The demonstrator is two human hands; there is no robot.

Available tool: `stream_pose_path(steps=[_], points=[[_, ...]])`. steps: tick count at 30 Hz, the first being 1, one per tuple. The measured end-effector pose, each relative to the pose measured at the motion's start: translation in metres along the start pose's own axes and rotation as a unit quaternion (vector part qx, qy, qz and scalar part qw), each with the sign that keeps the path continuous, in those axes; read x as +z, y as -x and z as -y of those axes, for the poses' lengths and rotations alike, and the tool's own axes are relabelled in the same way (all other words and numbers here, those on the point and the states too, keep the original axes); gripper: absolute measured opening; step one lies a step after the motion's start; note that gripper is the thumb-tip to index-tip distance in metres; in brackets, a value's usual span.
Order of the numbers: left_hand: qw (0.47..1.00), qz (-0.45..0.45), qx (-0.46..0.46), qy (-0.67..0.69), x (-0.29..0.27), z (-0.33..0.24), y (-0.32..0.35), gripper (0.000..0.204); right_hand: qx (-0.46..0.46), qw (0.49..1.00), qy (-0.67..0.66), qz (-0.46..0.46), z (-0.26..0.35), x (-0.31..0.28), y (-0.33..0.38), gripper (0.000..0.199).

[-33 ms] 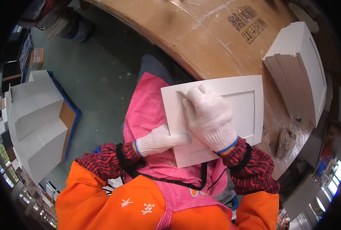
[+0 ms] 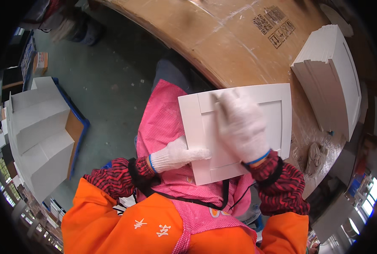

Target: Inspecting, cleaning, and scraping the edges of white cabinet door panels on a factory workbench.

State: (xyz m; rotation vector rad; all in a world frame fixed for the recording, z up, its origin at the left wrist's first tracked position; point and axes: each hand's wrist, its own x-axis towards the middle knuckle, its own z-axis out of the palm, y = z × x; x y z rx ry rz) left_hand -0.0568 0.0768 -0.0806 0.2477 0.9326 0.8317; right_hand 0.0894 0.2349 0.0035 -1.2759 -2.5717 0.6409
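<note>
A white framed panel [image 2: 274, 123] with a recessed middle, like a cabinet door, lies tilted over my lap, its far side by the table edge. My left hand [image 2: 178, 154], in a white knit glove, grips the panel's near left edge, thumb on the face and the other fingers hidden beneath. My right hand [image 2: 241, 127], gloved alike and blurred by motion, is over the panel's upper left part with its fingers curled. A small dark patch shows at those fingertips; whatever they may hold cannot be made out.
A stack of similar white panels [image 2: 324, 80] stands on the plastic-wrapped cardboard tabletop [image 2: 235, 55] at the right, near a crumpled pale glove or cloth [image 2: 316, 157]. At the left, more white panels [image 2: 40, 135] are piled on a blue-edged board [image 2: 79, 139]. A small box [image 2: 40, 63] lies farther back.
My right hand has shifted slightly to the right across the panel's face, uncovering more of the left frame strip. My left hand and the panel have hardly moved.
</note>
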Motion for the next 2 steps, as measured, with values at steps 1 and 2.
stream_pose_path(steps=[1, 2], points=[[1.000, 0.009, -0.001, -0.012, 0.0010, -0.0040, 0.0008, 0.078, 0.014, 0.999, 0.027, -0.034, -0.0219, -0.0125, -0.0085, 0.010], [0.999, 0.017, -0.004, -0.028, 0.0019, -0.0069, 0.0002, 0.078, 0.013, 0.999, 0.027, -0.031, -0.0223, -0.0120, -0.0088, 0.010]])
